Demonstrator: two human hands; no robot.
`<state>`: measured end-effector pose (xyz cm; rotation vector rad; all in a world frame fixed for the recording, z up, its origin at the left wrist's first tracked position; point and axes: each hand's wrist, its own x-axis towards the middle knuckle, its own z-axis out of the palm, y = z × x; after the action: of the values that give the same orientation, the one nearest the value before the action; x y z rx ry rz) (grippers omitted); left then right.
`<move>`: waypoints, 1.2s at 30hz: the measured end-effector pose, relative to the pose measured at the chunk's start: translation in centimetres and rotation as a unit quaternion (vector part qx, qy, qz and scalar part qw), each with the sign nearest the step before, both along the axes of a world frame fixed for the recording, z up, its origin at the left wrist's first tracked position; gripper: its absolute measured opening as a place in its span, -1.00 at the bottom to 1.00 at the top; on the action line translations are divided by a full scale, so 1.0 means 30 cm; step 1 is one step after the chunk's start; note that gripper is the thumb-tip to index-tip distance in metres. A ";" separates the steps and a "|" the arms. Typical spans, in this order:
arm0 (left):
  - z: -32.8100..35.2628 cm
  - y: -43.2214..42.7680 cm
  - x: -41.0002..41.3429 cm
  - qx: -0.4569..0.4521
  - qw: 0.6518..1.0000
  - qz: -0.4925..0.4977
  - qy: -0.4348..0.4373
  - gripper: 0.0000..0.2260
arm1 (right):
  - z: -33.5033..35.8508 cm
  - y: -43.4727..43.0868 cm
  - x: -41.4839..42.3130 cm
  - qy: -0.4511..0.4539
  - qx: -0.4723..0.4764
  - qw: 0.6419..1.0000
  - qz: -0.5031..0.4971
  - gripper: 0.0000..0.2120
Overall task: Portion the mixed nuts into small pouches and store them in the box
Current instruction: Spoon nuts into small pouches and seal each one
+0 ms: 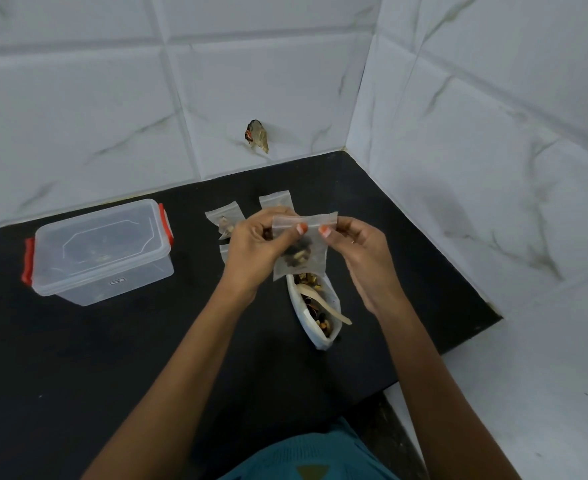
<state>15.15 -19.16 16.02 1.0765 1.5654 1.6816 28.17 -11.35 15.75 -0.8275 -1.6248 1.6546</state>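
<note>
Translucent plastic, the small zip pouch (pixel 316 262) hangs between both hands with nuts sunk to its bottom and its seal strip running 9 to 3 o'clock. The left hand (pixel 252 245) and right hand (pixel 360 249) each pinch that strip, thumbs in front and close together; sealing likely means sliding outward along it. The box (pixel 102 252), lid on, sits well apart at 9 o'clock, nearer the left hand. Under the pouch lies the open bag of mixed nuts (pixel 334 303) holding a wooden spoon (pixel 332 311); other pouches (pixel 224 219) lie behind at 11 o'clock.
</note>
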 end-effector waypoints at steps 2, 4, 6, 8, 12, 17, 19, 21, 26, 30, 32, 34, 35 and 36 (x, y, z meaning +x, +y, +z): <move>0.003 -0.002 0.005 0.006 1.000 -0.017 0.006 -0.93 | -0.004 0.000 -0.004 -0.011 0.018 1.000 -0.005 -0.83; 0.003 -0.003 0.014 0.016 1.000 -0.023 0.012 -0.91 | -0.005 -0.001 -0.007 -0.020 0.037 0.999 -0.008 -0.82; 0.001 -0.004 0.020 0.020 1.000 -0.016 0.008 -0.90 | -0.005 -0.001 -0.012 -0.028 0.061 0.998 -0.014 -0.86; -0.003 -0.005 0.023 0.015 1.000 -0.015 -0.006 -0.89 | -0.005 -0.004 -0.018 -0.034 0.076 0.996 -0.026 -0.92; -0.005 -0.010 0.022 0.006 0.999 -0.023 -0.043 -0.89 | -0.007 -0.017 -0.030 -0.035 0.072 0.996 -0.048 -0.90; -0.012 -0.016 0.006 0.002 0.999 0.000 -0.046 -0.85 | 0.000 -0.011 -0.013 -0.014 0.042 0.998 -0.047 -0.92; -0.011 -0.015 0.006 0.003 0.999 0.007 -0.044 -0.88 | 0.002 -0.012 -0.003 0.008 0.002 1.000 -0.027 -0.91; -0.010 -0.012 0.005 0.005 0.999 0.014 -0.041 -0.89 | 0.006 -0.014 0.002 0.036 -0.045 0.998 -0.005 -0.91; -0.015 -0.007 0.000 -0.003 0.999 0.026 -0.025 -0.91 | 0.022 -0.015 0.009 0.041 -0.052 0.997 0.029 -0.89; -0.005 -0.008 0.023 0.007 0.999 0.016 -0.026 -0.89 | 0.018 -0.019 -0.002 0.023 -0.022 0.999 0.005 -0.86; -0.005 -0.010 0.031 0.013 0.999 -0.006 -0.045 -0.88 | 0.011 -0.018 -0.007 -0.006 0.029 0.999 -0.023 -0.82; -0.012 -0.012 0.028 0.008 0.998 -0.026 -0.050 -0.83 | 0.005 -0.016 -0.012 -0.017 0.053 0.998 -0.042 -0.89; -0.016 -0.013 0.025 0.004 0.998 -0.031 -0.049 -0.80 | 0.004 -0.016 -0.014 -0.019 0.053 0.997 -0.050 -0.92; -0.018 -0.014 0.022 -0.001 0.998 -0.035 -0.047 -0.79 | 0.003 -0.013 -0.017 -0.024 0.051 0.997 -0.061 -0.92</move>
<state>15.81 -19.58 15.47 1.0233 1.4535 1.6595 27.68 -11.75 15.85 -0.9019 -1.6428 1.4666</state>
